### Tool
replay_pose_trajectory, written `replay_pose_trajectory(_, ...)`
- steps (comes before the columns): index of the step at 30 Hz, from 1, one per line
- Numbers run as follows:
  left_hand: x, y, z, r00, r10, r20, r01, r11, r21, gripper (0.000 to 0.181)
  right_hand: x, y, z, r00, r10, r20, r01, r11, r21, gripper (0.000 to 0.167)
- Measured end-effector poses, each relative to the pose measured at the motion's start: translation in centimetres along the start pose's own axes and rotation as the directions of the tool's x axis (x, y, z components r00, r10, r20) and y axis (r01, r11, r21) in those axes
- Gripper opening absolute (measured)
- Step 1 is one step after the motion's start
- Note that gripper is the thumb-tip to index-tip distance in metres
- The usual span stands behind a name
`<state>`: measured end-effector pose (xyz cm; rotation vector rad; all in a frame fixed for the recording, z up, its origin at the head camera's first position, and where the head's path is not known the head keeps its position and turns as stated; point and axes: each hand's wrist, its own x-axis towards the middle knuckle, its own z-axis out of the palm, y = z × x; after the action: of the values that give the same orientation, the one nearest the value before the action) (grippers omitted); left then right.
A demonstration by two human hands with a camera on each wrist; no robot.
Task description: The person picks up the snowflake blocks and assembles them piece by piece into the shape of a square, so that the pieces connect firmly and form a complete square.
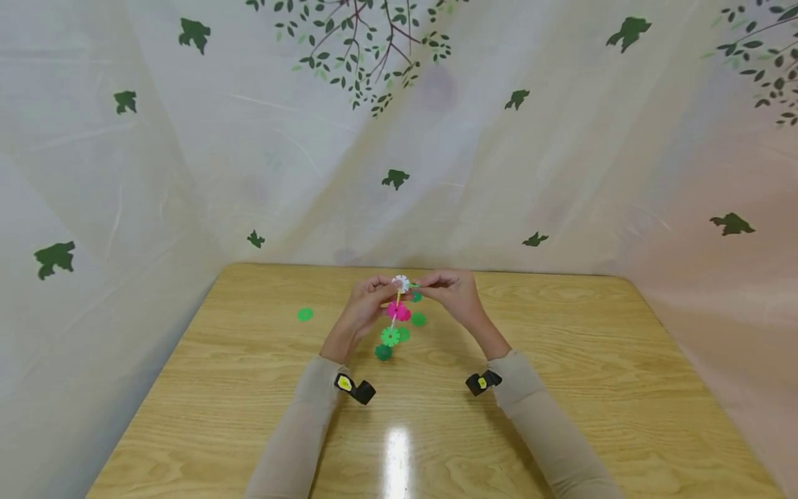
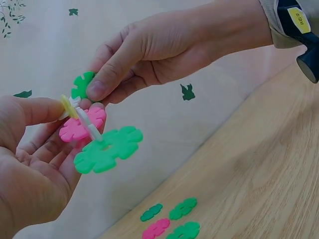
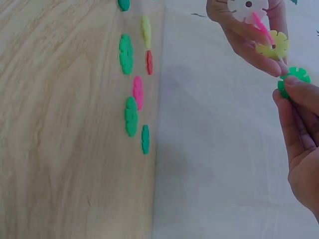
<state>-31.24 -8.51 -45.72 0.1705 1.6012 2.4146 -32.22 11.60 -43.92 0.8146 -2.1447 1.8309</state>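
Observation:
The left hand (image 1: 361,308) grips a joined chain of notched plastic snowflake discs above the table. In the left wrist view the chain shows a yellow disc (image 2: 68,107) under the thumb, a pink disc (image 2: 82,127) and a larger-looking green disc (image 2: 107,152); a white disc (image 3: 240,11) appears in the right wrist view. Between thumb and fingers the right hand (image 1: 458,298) pinches another green disc (image 3: 294,78), its edge against the chain beside the yellow disc. Whether their slots are engaged I cannot tell.
Loose discs lie on the wooden table (image 1: 262,388): a green one (image 1: 305,314) to the left, a dark green one (image 1: 383,353) below the hands, plus pink (image 3: 138,92), yellow (image 3: 145,32) and red (image 3: 149,62) ones. Behind the table hangs a pale printed cloth (image 1: 312,208).

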Motion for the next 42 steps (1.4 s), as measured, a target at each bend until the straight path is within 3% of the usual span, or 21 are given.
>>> replay_pose_trajectory(5, -0.1, -0.1, 0.2, 1.000, 0.031, 0.002, -0.031, 0.999, 0.019, 0.019, 0.0, -0.1, -0.1, 0.999, -0.015, 0.032, 0.016, 1.000, -0.025, 0.017)
replay_pose_trajectory(9, -0.1, 0.0, 0.2, 0.999, 0.035, 0.013, -0.035, 0.998, 0.044, 0.020, 0.1, -0.1, 0.1, 0.999, -0.020, 0.027, 0.020, 1.000, 0.004, 0.013)
replay_pose_trajectory(23, -0.1, 0.3, -0.4, 1.000, 0.001, -0.002, -0.001, 0.992, 0.122, 0.006, 0.6, 0.6, 0.5, 0.991, 0.087, 0.103, -0.085, 0.996, -0.024, 0.009)
replay_pose_trajectory(33, -0.1, -0.1, -0.8, 0.996, 0.000, -0.088, 0.013, 0.989, 0.145, 0.008, 0.8, 1.3, 0.1, 0.976, 0.135, 0.174, -0.114, 0.986, -0.124, 0.012)
replay_pose_trajectory(42, 0.4, -0.1, -1.0, 0.989, -0.011, -0.149, 0.025, 0.996, 0.089, 0.008, 0.7, 2.5, -1.1, 0.948, 0.204, 0.243, -0.145, 0.959, -0.243, 0.014)
